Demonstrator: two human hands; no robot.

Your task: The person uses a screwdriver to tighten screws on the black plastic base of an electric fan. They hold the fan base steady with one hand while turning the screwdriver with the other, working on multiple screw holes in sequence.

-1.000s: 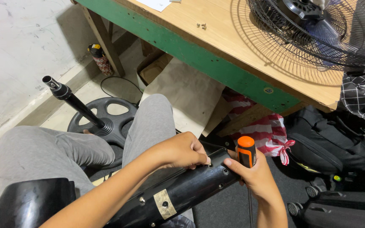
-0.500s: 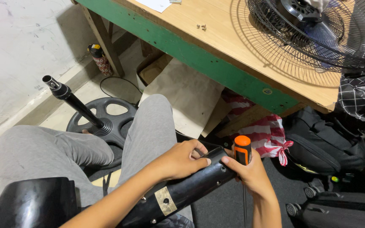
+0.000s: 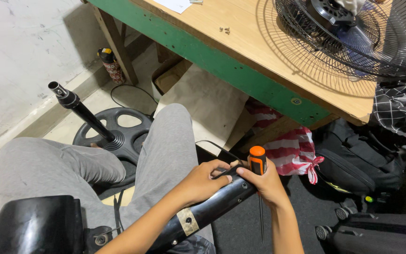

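Black tube: a glossy black metal tube (image 3: 212, 207) with a small metal label band is laid slantwise across the person's lap in grey trousers (image 3: 85, 164), below the green-edged wooden workbench (image 3: 240, 66); its upper end is pointed toward the bench.
Left hand: the left hand (image 3: 203, 178) is laid over the upper end of the tube, the fingers curled down onto it and onto a thin black cable (image 3: 214, 146) that is looped there.
Right hand: the right hand (image 3: 265, 181) is closed around an orange-and-black screwdriver (image 3: 257, 162); the handle is held upright just beside the tube's end, and the thin shaft is seen hanging below the hand.
Grip: both hands are closed, the left on the tube, the right on the screwdriver handle.
Fan base: a round black fan base with an upright black pole (image 3: 113, 136) is stood on the floor, below the bench's left end and beside the person's knee.
Fan guard: a black wire fan guard (image 3: 339, 42) is laid on the benchtop at its right end.
Screws: a few small screws (image 3: 224, 30) are lying on the benchtop, left of the guard.
Bag: a red-and-white striped plastic bag (image 3: 292, 150) is set on the floor under the bench's right end.
Can: a spray can (image 3: 110, 65) is stood by the bench's left leg.
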